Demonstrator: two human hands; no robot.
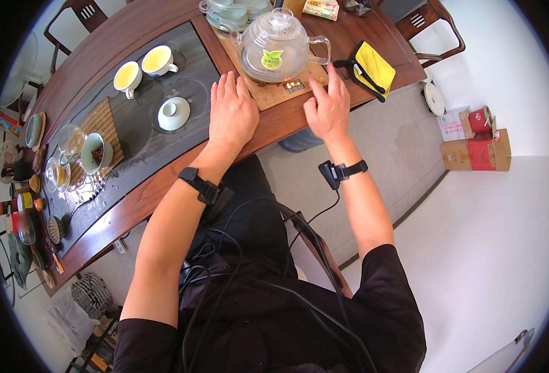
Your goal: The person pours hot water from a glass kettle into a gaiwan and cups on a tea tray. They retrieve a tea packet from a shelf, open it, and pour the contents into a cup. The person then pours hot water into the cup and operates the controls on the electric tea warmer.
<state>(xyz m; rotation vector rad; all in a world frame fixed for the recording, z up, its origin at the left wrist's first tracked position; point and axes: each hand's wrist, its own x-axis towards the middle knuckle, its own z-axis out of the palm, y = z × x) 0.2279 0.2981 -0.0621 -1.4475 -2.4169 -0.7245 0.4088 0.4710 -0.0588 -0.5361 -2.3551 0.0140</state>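
Note:
A glass teapot [274, 44] with a lid stands on a flat electric heating plate [267, 99] whose display is lit. My right hand [328, 107] is at the plate's front right, index finger raised near the teapot's handle, holding nothing. My left hand [234, 112] rests palm down on the table edge, left of the plate, its fingers extended and empty. Left of it, an upturned pale green bowl-shaped lid [174, 113] lies on the dark tea tray [139, 154]. Beyond are two white cups [127, 78] [158, 60] of yellow liquid.
A yellow and black cloth [374, 70] lies right of the teapot. Stacked glassware [237, 14] stands behind it. At the left are a green bowl of tea leaves [96, 154], a glass pitcher [71, 139] and a woven mat [106, 126]. Black cables cross my lap.

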